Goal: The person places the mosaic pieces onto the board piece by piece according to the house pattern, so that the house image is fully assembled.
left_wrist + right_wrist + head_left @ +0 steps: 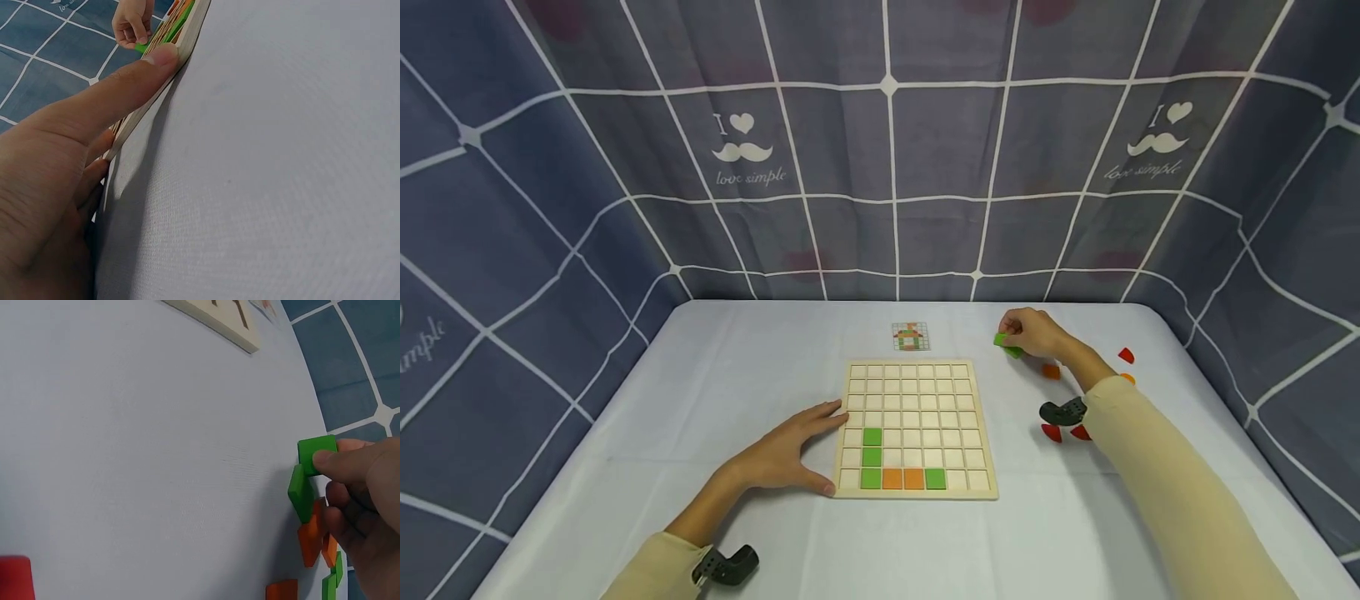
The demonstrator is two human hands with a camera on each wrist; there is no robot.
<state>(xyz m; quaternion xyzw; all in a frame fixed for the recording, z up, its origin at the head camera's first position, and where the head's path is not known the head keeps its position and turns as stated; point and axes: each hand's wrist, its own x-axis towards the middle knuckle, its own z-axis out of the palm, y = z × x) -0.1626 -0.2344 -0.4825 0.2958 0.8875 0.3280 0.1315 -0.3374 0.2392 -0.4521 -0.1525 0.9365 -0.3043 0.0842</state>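
Observation:
A light wooden grid board [931, 417] lies on the white table. Green square tiles stand in a column at its lower left, and two orange tiles and a green one continue along the bottom row. My left hand [778, 454] rests against the board's left edge, thumb [164, 55] by the near corner and fingers spread farther up. Right of the board's far corner, my right hand [1037, 333] pinches a green square tile [306, 453] between thumb and fingers. Just below that tile is another green tile [300, 494], with orange tiles [310, 537] close by.
A small pattern card [911, 336] lies beyond the board. Under and around the right forearm are an orange tile [1051, 372], red rounded pieces [1051, 432] and an orange rounded piece [1127, 378]. A dark checked curtain [947, 167] encloses the table's back and sides.

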